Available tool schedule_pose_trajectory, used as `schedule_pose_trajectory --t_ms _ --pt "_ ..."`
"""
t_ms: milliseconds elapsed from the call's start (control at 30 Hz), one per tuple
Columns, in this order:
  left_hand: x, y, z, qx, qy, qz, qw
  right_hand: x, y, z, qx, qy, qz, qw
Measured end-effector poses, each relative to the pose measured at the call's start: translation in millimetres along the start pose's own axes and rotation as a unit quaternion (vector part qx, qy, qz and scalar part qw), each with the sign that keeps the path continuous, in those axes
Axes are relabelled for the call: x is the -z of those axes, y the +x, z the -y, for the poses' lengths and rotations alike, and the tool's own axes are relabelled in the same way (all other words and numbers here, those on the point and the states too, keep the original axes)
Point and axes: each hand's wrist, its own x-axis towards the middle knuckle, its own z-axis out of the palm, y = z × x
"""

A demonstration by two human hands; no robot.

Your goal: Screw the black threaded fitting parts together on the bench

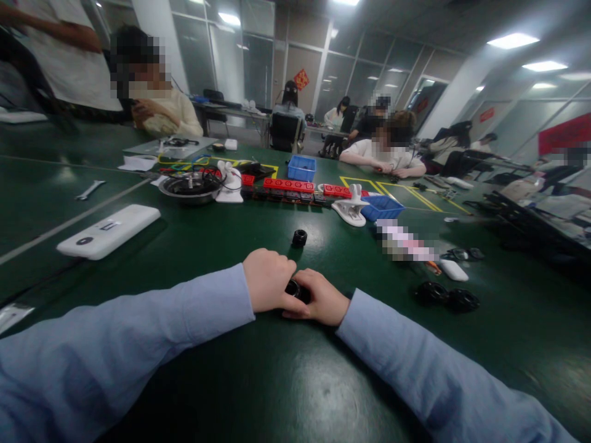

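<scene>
Left grip: my left grip (270, 280) is curled closed on the near black part (292, 288), fingers bent over it.
Right grip: my right grip (321, 296) is clamped around the same part from the right, thumb toward me.
Held part: between both grips, mostly hidden by my fingers; whether it touches the green surface (323, 381) I cannot tell.
Loose black part: a ribbed black cylinder (300, 238) stands just beyond my grips, apart from them.
Black rings: two black rings (463, 300) lie side by side, well to the right of my right grip.
White case: a small white case (454, 270) sits just beyond those rings.
White device: a long white device (109, 231) lies left of my left grip, farther out.
Red blocks: a row of red blocks (289, 186) lies well beyond both grips.
</scene>
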Motion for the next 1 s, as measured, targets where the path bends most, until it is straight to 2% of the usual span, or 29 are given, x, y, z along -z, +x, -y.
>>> schedule_pose_trajectory --t_ms 200,367,400,467,567,667,833,900,1000 --pt "-3.4 -3 -4 -0.003 0.026 -0.011 1.000 -2 0 -1 0.002 -0.006 -0.006 1.000" --pt "-1.0 -2 9 -0.001 0.024 -0.044 0.999 0 0 0 -0.001 -0.019 -0.007 1.000" --pt "0.0 -1 14 -0.022 0.009 -0.057 0.998 0 0 0 0.001 -0.018 -0.005 1.000" --pt "1.5 1 25 -0.104 -0.058 -0.073 0.990 2 -1 1 0.005 -0.013 -0.003 1.000" --pt "0.9 6 41 -0.232 -0.193 -0.056 0.952 2 -1 2 0.009 -0.015 -0.010 1.000" --pt "-4.2 12 51 -0.295 -0.288 -0.030 0.911 2 -1 1 0.005 -0.013 -0.013 1.000" --pt "-18.5 22 56 -0.351 -0.405 0.009 0.844 1 -2 1 0.020 0.017 -0.019 0.999" --pt "-23.2 25 56 -0.355 -0.427 0.030 0.831 1 -1 0 0.023 0.019 -0.013 0.999" --pt "-25.7 25 57 -0.354 -0.432 0.049 0.828 1 -1 0 0.021 0.018 -0.008 1.000"
